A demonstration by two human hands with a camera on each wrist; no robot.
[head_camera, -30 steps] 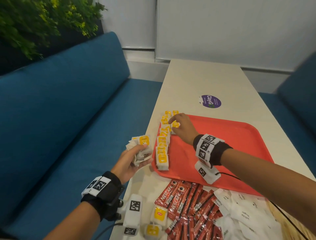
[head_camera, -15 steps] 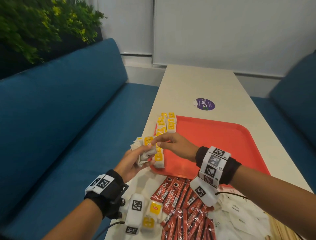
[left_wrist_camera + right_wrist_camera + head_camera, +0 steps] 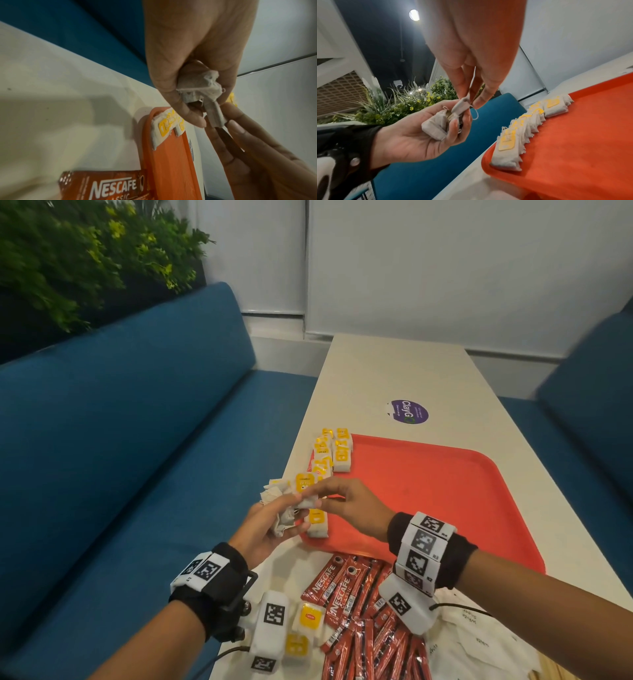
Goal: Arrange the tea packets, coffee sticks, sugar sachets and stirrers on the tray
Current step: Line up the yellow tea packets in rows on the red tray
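Right hand (image 3: 346, 505) fingertips pinching one tea packet (image 3: 460, 106), left hand (image 3: 270, 525) clutching a bunch (image 3: 435, 126)

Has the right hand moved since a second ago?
Yes. The right hand has come back from the far end of the tea bag row on the red tray to the tray's near left corner, pinching a tea bag held by the left hand.

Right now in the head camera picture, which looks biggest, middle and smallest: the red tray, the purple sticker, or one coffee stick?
1. Red tray, clearly biggest.
2. Coffee stick.
3. Purple sticker.
The stick lies nearer the camera than the sticker, so their order is unsure.
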